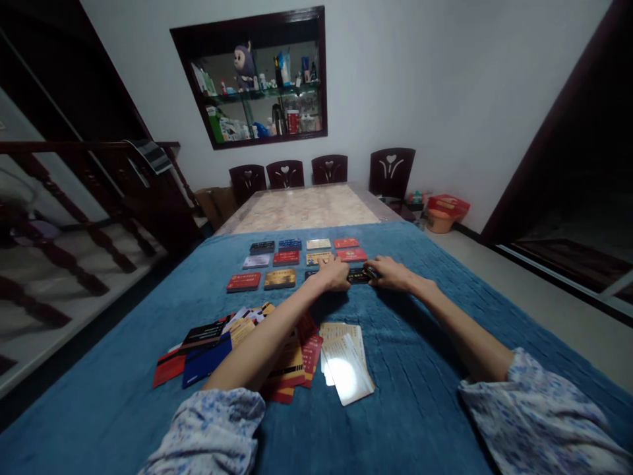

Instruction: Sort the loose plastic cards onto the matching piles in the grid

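Observation:
Rows of small card stacks lie on the blue cloth. My left hand (pixel 334 273) is in the front row with its fingers curled, between a dark blue card stack (pixel 310 274) and a black card stack (pixel 357 276). Its fingertips come close to a yellow card stack (pixel 316 259); what they grip, if anything, is hidden. At the right end of the black stack, my right hand (pixel 390 272) is closed on dark cards at its fingertips. A red card stack (pixel 351 254) lies just behind. Also in the front row are a gold stack (pixel 279 279) and a red stack (pixel 244 282).
Nearer me, a loose heap of mixed cards (pixel 205 336) spreads under my left forearm. Several pale cards (pixel 346 369) overlap beside it. Beyond the blue cloth (pixel 415 409) is the bare tabletop (pixel 316 206), with chairs (pixel 392 170) behind. A railing (pixel 74 204) stands left.

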The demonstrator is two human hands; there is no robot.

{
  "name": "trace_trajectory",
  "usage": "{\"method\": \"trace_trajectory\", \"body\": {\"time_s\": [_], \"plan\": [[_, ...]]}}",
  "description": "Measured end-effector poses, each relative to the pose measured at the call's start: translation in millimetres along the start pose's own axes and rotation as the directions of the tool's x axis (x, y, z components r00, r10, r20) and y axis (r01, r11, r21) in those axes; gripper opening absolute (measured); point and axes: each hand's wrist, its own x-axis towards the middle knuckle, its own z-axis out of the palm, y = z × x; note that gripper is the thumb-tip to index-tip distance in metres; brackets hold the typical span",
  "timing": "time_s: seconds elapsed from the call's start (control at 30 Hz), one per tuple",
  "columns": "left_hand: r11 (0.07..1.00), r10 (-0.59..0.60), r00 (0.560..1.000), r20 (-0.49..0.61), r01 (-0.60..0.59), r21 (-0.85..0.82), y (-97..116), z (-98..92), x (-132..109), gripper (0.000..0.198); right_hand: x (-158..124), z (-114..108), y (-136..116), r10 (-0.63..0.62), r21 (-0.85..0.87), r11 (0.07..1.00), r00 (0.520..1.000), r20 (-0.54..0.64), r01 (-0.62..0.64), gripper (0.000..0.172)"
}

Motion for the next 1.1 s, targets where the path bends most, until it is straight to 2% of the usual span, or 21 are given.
{"method": "trace_trajectory", "body": {"time_s": [0.23,0.47,0.6,0.73,0.8,0.97,1.1], "plan": [[1.0,0.029,0.999,0.024,-0.029,-0.007,0.9,-0.4,-2.2,0.037,7.6,10.0,11.2,-0.051,0.017,0.999,0.999,-0.016,0.051,0.044],[0.994,0.078,0.989,-0.125,-0.067,0.086,-4.9,-3.3,-23.6,0.038,16.6,21.0,24.6,-0.088,0.062,0.994,0.994,-0.061,0.092,0.045],[0.991,0.094,0.979,-0.179,-0.076,0.108,-18.4,-3.4,-49.4,0.034,15.0,18.9,24.1,-0.077,0.077,0.994,0.994,-0.079,0.083,0.047],[0.993,0.102,0.97,-0.219,-0.086,0.079,-37.2,-0.3,-82.4,0.031,8.6,10.7,19.0,-0.033,0.018,0.999,0.998,-0.058,0.034,0.056],[0.995,0.092,0.96,-0.263,-0.079,0.061,-46.6,2.6,-100.7,0.031,4.7,5.0,14.1,-0.021,-0.016,1.0,0.996,-0.083,0.02,0.056],[0.997,0.069,0.937,-0.342,-0.078,-0.011,-64.8,12.8,-147.1,0.029,-7.0,-9.9,-12.1,-0.125,-0.033,0.992,0.972,-0.2,0.12,0.036],[0.995,0.052,0.923,-0.382,-0.078,-0.054,-73.1,22.3,-178.5,0.021,-18.9,-20.6,-42.4,-0.24,-0.027,0.97,0.93,-0.279,0.242,0.025]]}}
